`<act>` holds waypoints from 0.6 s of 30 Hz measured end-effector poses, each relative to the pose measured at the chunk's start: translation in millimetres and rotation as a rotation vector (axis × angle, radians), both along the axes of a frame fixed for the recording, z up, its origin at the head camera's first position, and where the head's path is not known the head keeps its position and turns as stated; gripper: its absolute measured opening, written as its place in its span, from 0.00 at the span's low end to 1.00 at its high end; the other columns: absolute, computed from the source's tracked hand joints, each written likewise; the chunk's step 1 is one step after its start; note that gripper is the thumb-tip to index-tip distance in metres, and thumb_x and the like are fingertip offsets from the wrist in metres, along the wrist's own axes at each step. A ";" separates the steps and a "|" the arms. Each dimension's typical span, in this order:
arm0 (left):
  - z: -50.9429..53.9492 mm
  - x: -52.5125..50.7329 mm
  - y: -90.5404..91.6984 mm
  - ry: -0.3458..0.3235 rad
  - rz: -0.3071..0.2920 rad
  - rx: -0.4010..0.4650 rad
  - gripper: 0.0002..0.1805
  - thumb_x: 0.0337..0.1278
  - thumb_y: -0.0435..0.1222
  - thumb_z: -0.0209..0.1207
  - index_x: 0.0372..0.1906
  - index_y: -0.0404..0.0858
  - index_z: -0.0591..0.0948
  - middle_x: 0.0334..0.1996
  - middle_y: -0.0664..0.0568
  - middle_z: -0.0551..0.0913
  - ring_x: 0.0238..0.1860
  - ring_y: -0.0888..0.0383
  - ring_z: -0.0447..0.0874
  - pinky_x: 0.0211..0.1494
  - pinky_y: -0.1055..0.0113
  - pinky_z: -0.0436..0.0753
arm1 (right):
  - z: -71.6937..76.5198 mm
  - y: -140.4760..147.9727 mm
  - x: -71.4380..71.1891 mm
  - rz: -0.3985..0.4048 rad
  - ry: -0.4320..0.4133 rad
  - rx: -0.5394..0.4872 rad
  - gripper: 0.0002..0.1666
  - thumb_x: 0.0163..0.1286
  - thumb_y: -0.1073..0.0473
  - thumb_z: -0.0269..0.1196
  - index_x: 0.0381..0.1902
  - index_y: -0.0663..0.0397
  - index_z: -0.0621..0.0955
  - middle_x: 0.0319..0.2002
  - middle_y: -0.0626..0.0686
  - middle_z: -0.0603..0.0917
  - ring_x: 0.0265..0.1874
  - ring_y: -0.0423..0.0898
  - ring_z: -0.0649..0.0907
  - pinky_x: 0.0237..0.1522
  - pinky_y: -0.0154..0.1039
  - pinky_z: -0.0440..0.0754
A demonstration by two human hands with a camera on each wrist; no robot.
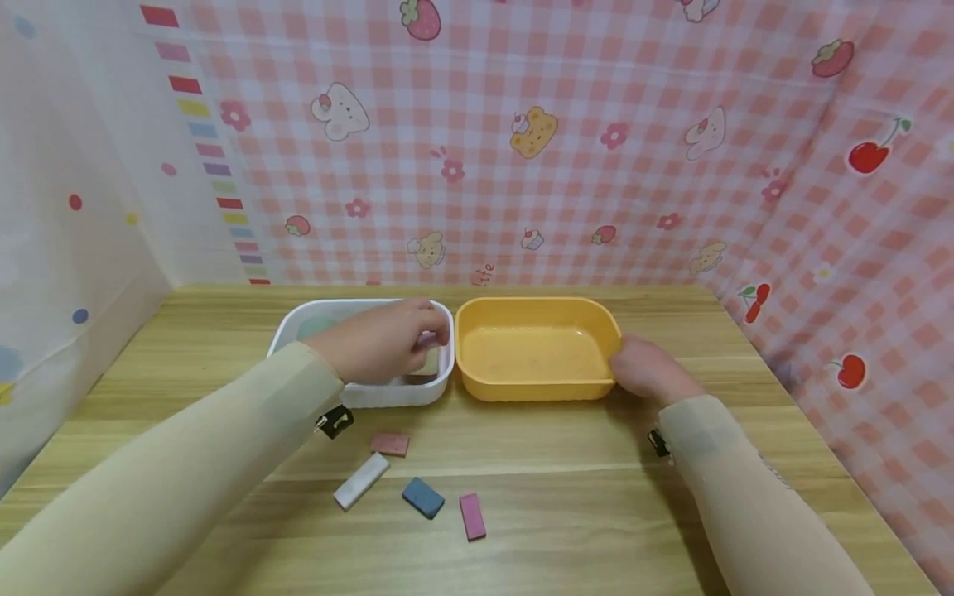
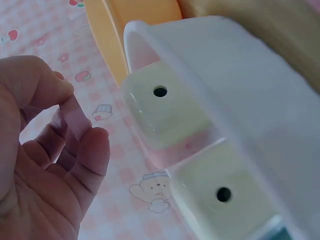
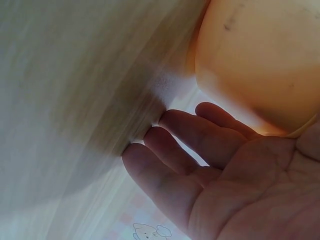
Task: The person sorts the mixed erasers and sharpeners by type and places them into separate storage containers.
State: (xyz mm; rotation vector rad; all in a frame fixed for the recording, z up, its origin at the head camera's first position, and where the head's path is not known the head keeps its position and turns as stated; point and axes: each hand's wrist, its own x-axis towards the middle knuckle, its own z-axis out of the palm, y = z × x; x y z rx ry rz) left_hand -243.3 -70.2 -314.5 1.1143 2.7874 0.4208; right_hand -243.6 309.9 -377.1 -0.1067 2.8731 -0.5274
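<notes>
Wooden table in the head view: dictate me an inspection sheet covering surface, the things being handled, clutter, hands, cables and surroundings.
Surface: wood-grain table.
Job's things: white tray holding pale pieces with dark holes, beside yellow tray; on the table, reddish piece, white bar, blue block and pink bar.
Clutter: nothing seen.
Left hand: over the white tray, pinching a small pinkish piece.
Right hand: at the yellow tray's right end, fingers extended.
Cables: nothing seen.
Surroundings: pink-checked cloth behind, spotted white cloth on the left.
</notes>
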 end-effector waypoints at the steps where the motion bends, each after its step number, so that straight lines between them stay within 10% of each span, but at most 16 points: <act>1: 0.5 -3.0 3.3 -0.009 0.002 -0.005 0.13 0.69 0.31 0.57 0.53 0.41 0.85 0.49 0.50 0.81 0.44 0.54 0.81 0.52 0.61 0.84 | 0.4 0.2 0.0 -0.005 -0.004 0.004 0.20 0.70 0.61 0.45 0.48 0.69 0.79 0.42 0.64 0.81 0.41 0.58 0.79 0.54 0.57 0.79; 18: -2.7 -33.9 55.3 -0.047 -0.005 -0.093 0.11 0.73 0.31 0.56 0.51 0.45 0.84 0.52 0.53 0.85 0.50 0.54 0.81 0.59 0.59 0.83 | -1.6 1.1 -1.7 -0.057 -0.044 -0.008 0.26 0.71 0.61 0.45 0.58 0.75 0.76 0.46 0.66 0.80 0.45 0.59 0.78 0.57 0.57 0.78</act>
